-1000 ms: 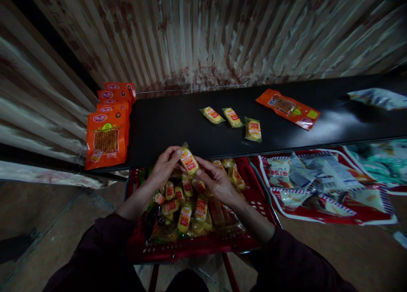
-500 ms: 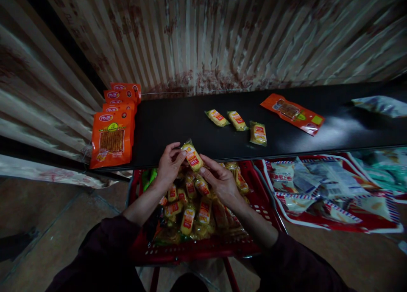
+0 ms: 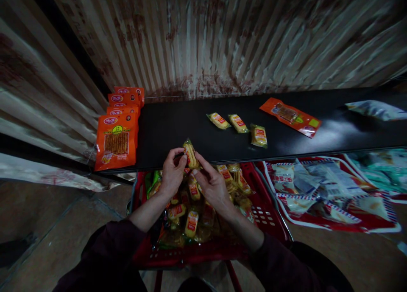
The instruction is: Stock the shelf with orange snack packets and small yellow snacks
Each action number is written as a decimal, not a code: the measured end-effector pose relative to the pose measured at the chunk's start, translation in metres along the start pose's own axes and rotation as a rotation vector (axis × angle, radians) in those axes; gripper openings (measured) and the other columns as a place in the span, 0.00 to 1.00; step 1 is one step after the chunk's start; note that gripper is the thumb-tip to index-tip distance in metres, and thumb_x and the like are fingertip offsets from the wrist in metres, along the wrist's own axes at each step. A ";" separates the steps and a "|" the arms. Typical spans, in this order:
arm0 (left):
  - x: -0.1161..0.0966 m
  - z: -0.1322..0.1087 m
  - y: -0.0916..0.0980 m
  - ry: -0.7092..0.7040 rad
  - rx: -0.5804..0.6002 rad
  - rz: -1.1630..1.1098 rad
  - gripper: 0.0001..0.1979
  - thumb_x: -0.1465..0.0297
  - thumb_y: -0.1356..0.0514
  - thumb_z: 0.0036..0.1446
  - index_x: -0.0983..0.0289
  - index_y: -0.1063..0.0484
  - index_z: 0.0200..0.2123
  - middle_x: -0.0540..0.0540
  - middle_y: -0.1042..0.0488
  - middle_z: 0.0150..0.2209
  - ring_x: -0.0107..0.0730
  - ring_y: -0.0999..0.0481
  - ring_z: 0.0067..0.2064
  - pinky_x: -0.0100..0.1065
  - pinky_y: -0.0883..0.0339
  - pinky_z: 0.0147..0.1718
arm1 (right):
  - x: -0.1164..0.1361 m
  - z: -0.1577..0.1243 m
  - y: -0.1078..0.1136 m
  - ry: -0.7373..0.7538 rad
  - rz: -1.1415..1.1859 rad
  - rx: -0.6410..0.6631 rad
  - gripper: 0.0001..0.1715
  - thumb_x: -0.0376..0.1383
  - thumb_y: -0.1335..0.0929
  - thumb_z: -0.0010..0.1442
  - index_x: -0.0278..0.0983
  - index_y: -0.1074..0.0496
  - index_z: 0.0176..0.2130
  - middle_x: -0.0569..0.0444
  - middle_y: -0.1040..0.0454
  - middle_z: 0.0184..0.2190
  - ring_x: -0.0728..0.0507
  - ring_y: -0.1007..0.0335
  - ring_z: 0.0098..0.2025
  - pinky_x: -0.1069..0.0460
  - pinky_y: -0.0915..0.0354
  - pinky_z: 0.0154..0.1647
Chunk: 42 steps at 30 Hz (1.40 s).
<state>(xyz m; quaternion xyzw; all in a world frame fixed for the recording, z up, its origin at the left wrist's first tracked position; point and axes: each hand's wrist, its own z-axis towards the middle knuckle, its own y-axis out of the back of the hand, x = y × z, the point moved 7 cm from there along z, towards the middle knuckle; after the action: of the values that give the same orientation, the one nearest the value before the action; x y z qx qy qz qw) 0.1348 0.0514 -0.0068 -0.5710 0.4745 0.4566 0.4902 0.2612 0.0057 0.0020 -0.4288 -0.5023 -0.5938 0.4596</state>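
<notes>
Between both hands, a small wrapped snack cake with a red and yellow label is held over the front edge of the black shelf, tilted so its side shows. My left hand pinches its left side with thumb and fingers. My right hand has its fingertips at the pack's right edge, thumb below. Underneath is a red basket holding several more wrapped cakes. On the shelf lie three like packs, among them a cake pack nearest the front.
Orange snack pouches stand in a row at the shelf's left end. Another orange pouch lies flat to the right, then a white packet. A second basket holds white bags. A pleated curtain hangs behind.
The held cake has been turned from label-forward to partly sideways. Both hands stay close together at the shelf edge. The view has shifted slightly.
</notes>
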 end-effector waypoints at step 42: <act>0.008 -0.004 0.014 0.229 -0.098 -0.359 0.15 0.67 0.34 0.40 0.65 0.27 0.33 0.51 0.25 0.33 0.28 0.28 0.36 0.29 0.37 0.37 | 0.032 0.000 -0.040 0.238 -0.316 -0.052 0.33 0.32 0.40 0.59 0.37 0.45 0.63 0.44 0.39 0.61 0.41 0.46 0.64 0.38 0.45 0.64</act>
<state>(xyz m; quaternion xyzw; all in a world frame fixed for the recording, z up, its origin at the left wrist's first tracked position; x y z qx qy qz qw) 0.1219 0.0455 -0.0163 -0.7177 0.3950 0.3166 0.4781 0.2151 0.0051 0.0250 -0.2833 -0.4898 -0.7179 0.4055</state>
